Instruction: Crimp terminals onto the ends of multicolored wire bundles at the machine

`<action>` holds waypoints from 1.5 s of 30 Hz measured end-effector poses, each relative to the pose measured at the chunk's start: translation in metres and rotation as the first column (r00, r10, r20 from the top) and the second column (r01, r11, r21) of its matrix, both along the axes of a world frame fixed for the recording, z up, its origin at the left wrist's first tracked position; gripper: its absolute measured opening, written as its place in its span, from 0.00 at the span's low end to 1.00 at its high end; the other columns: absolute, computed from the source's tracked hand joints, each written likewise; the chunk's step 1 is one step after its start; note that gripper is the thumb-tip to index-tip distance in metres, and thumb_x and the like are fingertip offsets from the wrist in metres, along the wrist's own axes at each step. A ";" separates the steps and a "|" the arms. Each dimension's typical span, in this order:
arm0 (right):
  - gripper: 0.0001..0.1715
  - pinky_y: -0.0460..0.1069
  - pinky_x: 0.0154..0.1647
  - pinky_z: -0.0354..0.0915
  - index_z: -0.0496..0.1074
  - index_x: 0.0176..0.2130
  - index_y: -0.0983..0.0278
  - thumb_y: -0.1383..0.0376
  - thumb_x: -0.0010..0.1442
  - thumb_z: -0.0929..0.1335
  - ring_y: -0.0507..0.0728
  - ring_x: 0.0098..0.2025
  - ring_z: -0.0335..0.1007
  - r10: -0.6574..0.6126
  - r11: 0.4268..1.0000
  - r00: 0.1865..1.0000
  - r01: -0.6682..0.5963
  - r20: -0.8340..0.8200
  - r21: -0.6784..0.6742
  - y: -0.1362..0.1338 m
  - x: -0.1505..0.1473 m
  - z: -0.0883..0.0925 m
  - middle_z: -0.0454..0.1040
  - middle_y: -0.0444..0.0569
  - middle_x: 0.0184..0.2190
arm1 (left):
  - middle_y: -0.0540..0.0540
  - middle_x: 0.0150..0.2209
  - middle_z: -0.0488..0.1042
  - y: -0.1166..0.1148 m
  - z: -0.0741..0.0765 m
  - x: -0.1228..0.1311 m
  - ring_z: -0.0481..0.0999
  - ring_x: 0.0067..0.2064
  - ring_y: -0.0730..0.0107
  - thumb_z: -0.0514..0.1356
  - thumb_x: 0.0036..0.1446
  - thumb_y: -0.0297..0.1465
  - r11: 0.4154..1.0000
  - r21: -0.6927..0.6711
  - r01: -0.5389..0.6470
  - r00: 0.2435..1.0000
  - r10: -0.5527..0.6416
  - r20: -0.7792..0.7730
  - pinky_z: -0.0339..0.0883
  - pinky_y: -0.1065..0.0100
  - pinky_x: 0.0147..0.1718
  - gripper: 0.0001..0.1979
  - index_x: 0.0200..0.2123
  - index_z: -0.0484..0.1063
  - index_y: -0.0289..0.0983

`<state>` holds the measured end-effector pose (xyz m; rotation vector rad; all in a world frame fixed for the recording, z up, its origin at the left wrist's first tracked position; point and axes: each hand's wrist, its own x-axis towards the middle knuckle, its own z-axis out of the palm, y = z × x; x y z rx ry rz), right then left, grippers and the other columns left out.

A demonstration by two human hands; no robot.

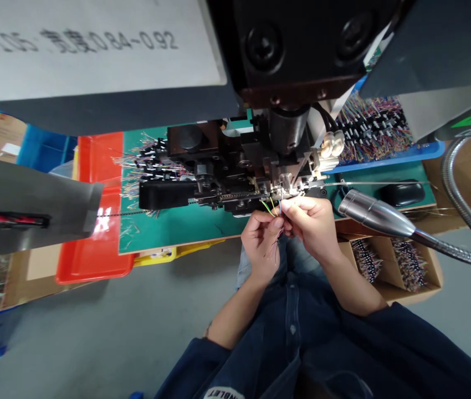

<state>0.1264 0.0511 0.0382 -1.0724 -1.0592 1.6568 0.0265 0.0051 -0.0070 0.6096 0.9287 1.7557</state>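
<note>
My left hand (261,238) and my right hand (312,221) meet just below a black crimping machine (235,166) and pinch a small bundle of thin coloured wires (272,208). The wire tips, yellow, green and blue, point up toward the machine's metal jaw (285,191). The loose wire ends hang down between my palms. Both hands have their fingers closed on the wires.
A green mat (169,227) lies under the machine. A red tray (94,244) sits at left. A pile of finished wire pieces (368,127) lies on a blue tray at back right. A gooseneck lamp (377,213) reaches in from the right. Cardboard boxes (402,266) hold more wires.
</note>
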 end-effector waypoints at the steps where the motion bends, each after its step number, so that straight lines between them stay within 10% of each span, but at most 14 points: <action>1: 0.21 0.46 0.16 0.55 0.85 0.34 0.61 0.48 0.69 0.77 0.47 0.16 0.56 0.003 1.000 1.000 -0.003 -0.018 -0.014 0.000 0.000 -0.001 0.70 0.39 0.18 | 0.53 0.28 0.77 0.000 0.001 0.000 0.77 0.27 0.74 0.74 0.68 0.38 1.000 -0.001 -0.010 1.000 0.010 -0.003 0.76 0.71 0.29 0.13 0.36 0.76 0.39; 45: 0.23 0.47 0.18 0.55 0.86 0.32 0.60 0.47 0.70 0.77 0.50 0.18 0.59 0.012 1.000 1.000 -0.012 0.022 -0.008 0.003 -0.003 0.007 0.71 0.42 0.18 | 0.52 0.30 0.81 0.004 0.003 -0.007 0.79 0.28 0.75 0.75 0.66 0.38 0.997 -0.012 -0.080 0.995 0.079 -0.065 0.75 0.74 0.28 0.13 0.36 0.77 0.39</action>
